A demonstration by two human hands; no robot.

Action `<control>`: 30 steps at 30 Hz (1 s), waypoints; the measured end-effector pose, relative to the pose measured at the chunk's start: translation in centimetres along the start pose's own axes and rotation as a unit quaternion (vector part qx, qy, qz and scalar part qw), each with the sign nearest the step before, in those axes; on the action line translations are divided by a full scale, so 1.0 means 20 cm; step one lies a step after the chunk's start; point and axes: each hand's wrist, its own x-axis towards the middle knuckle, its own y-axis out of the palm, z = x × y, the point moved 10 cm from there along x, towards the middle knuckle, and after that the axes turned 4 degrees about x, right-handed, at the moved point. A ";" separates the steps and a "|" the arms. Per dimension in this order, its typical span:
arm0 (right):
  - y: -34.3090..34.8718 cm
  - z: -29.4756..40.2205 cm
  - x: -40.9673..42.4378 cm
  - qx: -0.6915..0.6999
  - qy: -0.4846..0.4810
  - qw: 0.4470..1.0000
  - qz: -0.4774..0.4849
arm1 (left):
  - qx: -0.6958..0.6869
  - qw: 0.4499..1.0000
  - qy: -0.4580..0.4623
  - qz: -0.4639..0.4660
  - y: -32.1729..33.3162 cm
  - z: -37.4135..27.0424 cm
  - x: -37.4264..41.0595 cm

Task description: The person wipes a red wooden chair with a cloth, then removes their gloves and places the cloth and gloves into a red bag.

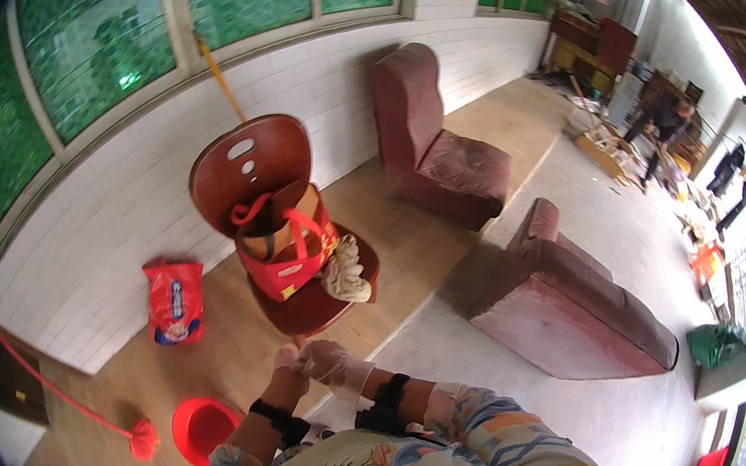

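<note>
My left hand (290, 368) and my right hand (326, 360) meet in front of my body, fingers close together. A thin see-through plastic glove (354, 376) covers my right hand and flares loosely at the wrist. Whether the fingers pinch any of the plastic is too small to tell. Just beyond them stands a brown wooden chair (253, 178) with cut-outs in its backrest. On its seat rests a red tote bag (283, 274) holding brown and dark items. A bundle of off-white cloth gloves (348, 273) lies against the bag.
A red plastic bucket (182, 423) and a red-handled brush (144, 440) are at lower left. A red printed packet (172, 305) leans by the tiled wall. Two maroon upholstered seats (409, 117) occupy the middle. Far right, a person (665, 130) bends over a cardboard box (603, 151).
</note>
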 end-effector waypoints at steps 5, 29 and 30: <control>0.13 -0.11 0.09 -0.028 -0.004 0.998 0.054 | -0.036 0.999 0.013 0.032 -0.07 -0.18 -0.09; 0.17 -0.08 0.01 -0.520 0.276 0.675 -0.445 | -0.157 0.974 0.057 0.157 0.03 -0.20 -0.13; 0.20 -0.05 -0.01 -0.550 0.255 0.636 -0.477 | -0.162 0.971 0.058 0.165 0.04 -0.22 -0.14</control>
